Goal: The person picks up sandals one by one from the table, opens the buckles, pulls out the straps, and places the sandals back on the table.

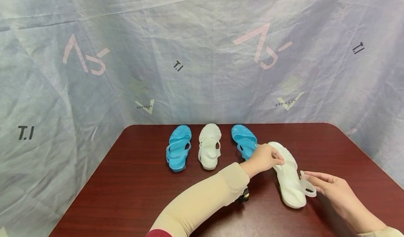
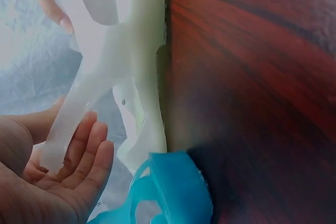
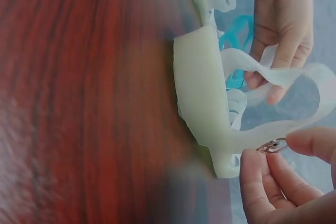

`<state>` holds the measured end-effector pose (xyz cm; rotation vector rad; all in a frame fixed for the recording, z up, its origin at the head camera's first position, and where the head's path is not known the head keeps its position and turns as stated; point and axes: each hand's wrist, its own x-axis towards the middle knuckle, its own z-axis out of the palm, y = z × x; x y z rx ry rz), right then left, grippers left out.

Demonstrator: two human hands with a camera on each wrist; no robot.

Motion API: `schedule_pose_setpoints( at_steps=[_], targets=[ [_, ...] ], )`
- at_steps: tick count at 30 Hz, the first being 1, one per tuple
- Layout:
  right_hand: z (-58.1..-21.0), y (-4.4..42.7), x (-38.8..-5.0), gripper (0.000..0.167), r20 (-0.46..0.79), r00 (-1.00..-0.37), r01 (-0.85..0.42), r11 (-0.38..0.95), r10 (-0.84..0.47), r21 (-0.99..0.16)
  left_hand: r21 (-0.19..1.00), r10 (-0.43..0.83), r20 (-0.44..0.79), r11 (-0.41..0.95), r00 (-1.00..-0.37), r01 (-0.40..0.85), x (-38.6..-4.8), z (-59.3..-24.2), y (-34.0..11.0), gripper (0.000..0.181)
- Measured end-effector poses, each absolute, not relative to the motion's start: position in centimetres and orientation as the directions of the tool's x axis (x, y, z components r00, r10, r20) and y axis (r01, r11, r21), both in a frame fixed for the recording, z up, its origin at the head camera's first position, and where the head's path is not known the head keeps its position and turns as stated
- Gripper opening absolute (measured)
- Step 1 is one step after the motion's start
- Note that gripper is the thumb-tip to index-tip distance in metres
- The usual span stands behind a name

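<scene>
A white jelly sandal (image 1: 291, 189) lies on the table at the right, its toe pointing away. My left hand (image 1: 262, 158) is at its left side and pinches the loose end of a translucent strap (image 2: 59, 140) between thumb and fingers. On the opposite side, my right hand (image 1: 336, 189) pinches a small metal buckle (image 3: 272, 145) beside the heel strap (image 3: 268, 130), which loops out from the sandal. Just behind my left hand is a blue sandal (image 1: 243, 135), partly covered by that hand in the head view.
Farther left on the dark red table (image 1: 126, 191) lie another blue sandal (image 1: 178, 147) and another white sandal (image 1: 209, 149), side by side with toes away. A printed grey cloth (image 1: 202, 54) hangs behind the table and along its left side.
</scene>
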<state>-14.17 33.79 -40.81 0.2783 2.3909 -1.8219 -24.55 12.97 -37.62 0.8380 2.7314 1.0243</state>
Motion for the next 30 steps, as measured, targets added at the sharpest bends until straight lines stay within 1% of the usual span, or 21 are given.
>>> schedule_pose_setpoints(
  at_steps=[2, 7, 10, 14, 19, 22, 24, 27, 30],
  targets=[
    [-41.0, 33.8, -14.0, 0.018, -0.174, -0.983, 0.183, 0.218, 0.058, -0.959, 0.654, 0.522, 0.091, 0.611, -0.848, 0.446, -24.7, -37.6, 12.6, 0.012],
    [-41.1, 34.1, -13.7, 0.018, -0.124, -0.991, 0.131, 0.168, 0.053, -0.977, 0.682, 0.492, 0.104, 0.598, -0.864, 0.422, -24.8, -37.2, 11.8, 0.022],
    [-41.1, 34.3, -13.5, 0.021, -0.140, -0.989, 0.149, 0.202, 0.054, -0.968, 0.698, 0.462, 0.100, 0.599, -0.881, 0.393, -24.7, -37.0, 11.2, 0.027],
    [-41.3, 34.6, -13.0, 0.027, -0.176, -0.984, 0.180, 0.280, 0.040, -0.943, 0.716, 0.438, 0.089, 0.596, -0.895, 0.363, -24.6, -36.9, 10.5, 0.032],
    [-41.6, 34.8, -12.6, 0.034, -0.189, -0.982, 0.188, 0.345, 0.031, -0.920, 0.689, 0.472, 0.103, 0.601, -0.876, 0.405, -24.0, -36.8, 9.8, 0.037],
    [-41.7, 34.7, -12.6, 0.038, -0.193, -0.980, 0.192, 0.392, 0.037, -0.900, 0.621, 0.519, 0.126, 0.623, -0.845, 0.475, -23.5, -36.7, 9.5, 0.040],
    [-41.6, 34.5, -12.5, 0.038, -0.207, -0.978, 0.203, 0.401, 0.033, -0.893, 0.555, 0.559, 0.146, 0.637, -0.816, 0.535, -22.8, -36.7, 9.4, 0.041],
    [-41.6, 34.3, -12.5, 0.032, -0.224, -0.975, 0.211, 0.350, 0.003, -0.913, 0.415, 0.623, 0.184, 0.652, -0.760, 0.635, -21.6, -36.6, 9.1, 0.043],
    [-41.6, 34.2, -12.5, 0.029, -0.230, -0.973, 0.212, 0.304, -0.022, -0.929, 0.311, 0.685, 0.191, 0.637, -0.703, 0.705, -20.3, -36.6, 9.0, 0.049]
  ],
)
